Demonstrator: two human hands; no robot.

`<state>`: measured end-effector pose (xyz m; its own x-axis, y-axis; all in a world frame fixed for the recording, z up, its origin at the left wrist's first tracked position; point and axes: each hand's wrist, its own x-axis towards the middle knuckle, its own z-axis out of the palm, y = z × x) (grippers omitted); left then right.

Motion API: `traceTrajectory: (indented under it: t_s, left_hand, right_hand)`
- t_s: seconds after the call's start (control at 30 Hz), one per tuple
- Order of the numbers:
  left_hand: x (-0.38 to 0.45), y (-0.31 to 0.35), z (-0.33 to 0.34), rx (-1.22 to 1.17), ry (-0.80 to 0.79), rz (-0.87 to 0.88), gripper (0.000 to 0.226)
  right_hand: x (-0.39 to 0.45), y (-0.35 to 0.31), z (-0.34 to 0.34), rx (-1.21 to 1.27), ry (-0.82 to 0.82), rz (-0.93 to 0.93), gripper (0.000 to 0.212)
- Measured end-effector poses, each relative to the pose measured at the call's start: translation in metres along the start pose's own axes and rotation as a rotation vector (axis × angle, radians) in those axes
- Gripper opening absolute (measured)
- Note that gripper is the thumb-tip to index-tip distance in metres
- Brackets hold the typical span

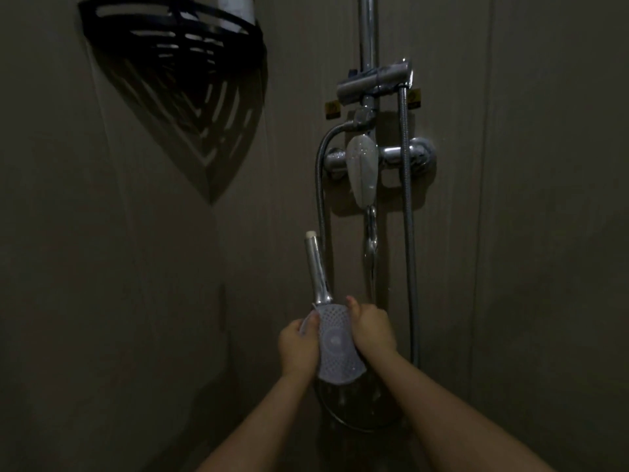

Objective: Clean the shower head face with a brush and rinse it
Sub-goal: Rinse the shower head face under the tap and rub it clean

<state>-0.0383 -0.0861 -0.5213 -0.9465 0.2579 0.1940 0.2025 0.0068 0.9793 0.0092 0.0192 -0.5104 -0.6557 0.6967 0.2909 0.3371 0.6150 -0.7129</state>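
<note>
Shower wall (pixel 527 233): dim grey panels, bare to the right of the fittings and between the fittings and the corner.
Corner basket (pixel 173 46): black slatted shelf, upper left, well apart from the hands; a pale container stands in it, cut off by the frame's top edge.
Riser rail (pixel 367 35): chrome, upright, carrying a clamp bracket (pixel 374 84).
Mixer valve (pixel 384 158): chrome, with a pale lever in front; a thin stream of water falls from its spout.
Hoses (pixel 408 233): two metal ones, one hanging straight on the right, one looping on the left.
Shower head (pixel 337 342): detached, low centre, perforated pale face toward the camera, chrome handle pointing up, just left of the falling water.
Right hand (pixel 372 330): fingers curled round the head's right edge, thumb raised.
Left hand (pixel 297 345): gripping the left edge, pinching a thin pale object; whether this is the brush cannot be told.
</note>
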Motion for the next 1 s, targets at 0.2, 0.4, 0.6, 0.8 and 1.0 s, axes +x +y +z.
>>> traceTrajectory:
  t_s: [0.2, 0.4, 0.6, 0.8, 1.0]
  left_hand:
    - [0.016, 0.005, -0.032, 0.395, -0.041, 0.108, 0.029]
    - [0.007, 0.005, -0.048, 0.972, 0.074, 0.274, 0.045]
    - [0.003, -0.001, -0.044, 1.122, 0.061, 0.433, 0.053]
    - [0.002, -0.012, -0.049, 1.292, -0.149, 0.451, 0.062]
    - [-0.007, -0.012, -0.037, 1.205, -0.2, 0.285, 0.06]
  right_hand:
    - [-0.006, -0.008, 0.001, 0.331, -0.379, 0.024, 0.023]
    - [-0.025, -0.013, 0.02, 0.536, -0.514, 0.145, 0.011]
    - [-0.048, -0.033, 0.04, 0.829, -0.536, 0.252, 0.01]
    - [-0.062, -0.028, 0.046, 1.324, -0.44, 0.518, 0.024]
    - [-0.053, -0.019, 0.059, 1.486, -0.21, 0.626, 0.045]
